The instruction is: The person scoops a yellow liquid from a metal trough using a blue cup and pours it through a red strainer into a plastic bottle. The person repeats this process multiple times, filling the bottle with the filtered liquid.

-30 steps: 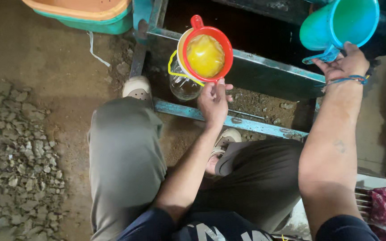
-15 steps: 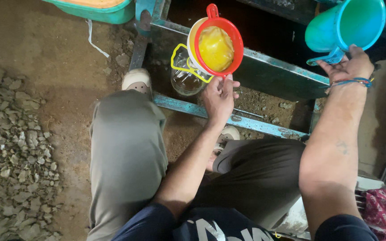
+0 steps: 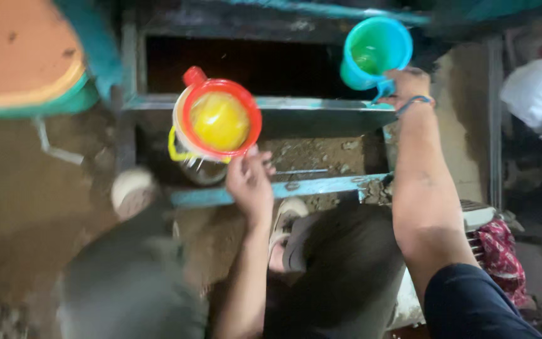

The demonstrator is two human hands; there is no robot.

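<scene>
Head view, looking down past the person's knees; the frame is motion-blurred. The left hand (image 3: pixel 249 182), just left of centre, is raised with its fingers (image 3: pixel 260 164) curled up against the lower rim of a red-rimmed strainer (image 3: pixel 221 119); whether they pinch a handle or only steady the rim cannot be told. The strainer, at about 10 o'clock from centre, holds a yellow mass and sits over a clear glass jar (image 3: pixel 199 168), whose yellow handle shows at the strainer's 8 o'clock. The right hand (image 3: pixel 407 85), at about 1 o'clock, is closed around the handle of a teal plastic mug (image 3: pixel 374 53), which is tipped with its mouth toward the camera; its inside looks greenish. A blue band circles the right wrist. Strainer and mug are well apart, with a dark opening in a blue-painted metal frame (image 3: pixel 283 107) between and behind them. An orange-and-teal tub (image 3: pixel 26 63) lies at 10 o'clock near the frame edge. A pale shoe (image 3: pixel 132 188) rests on the dirt ground (image 3: pixel 45 188) at 8 o'clock. A red patterned cloth (image 3: pixel 500 251) lies at 4 o'clock.
</scene>
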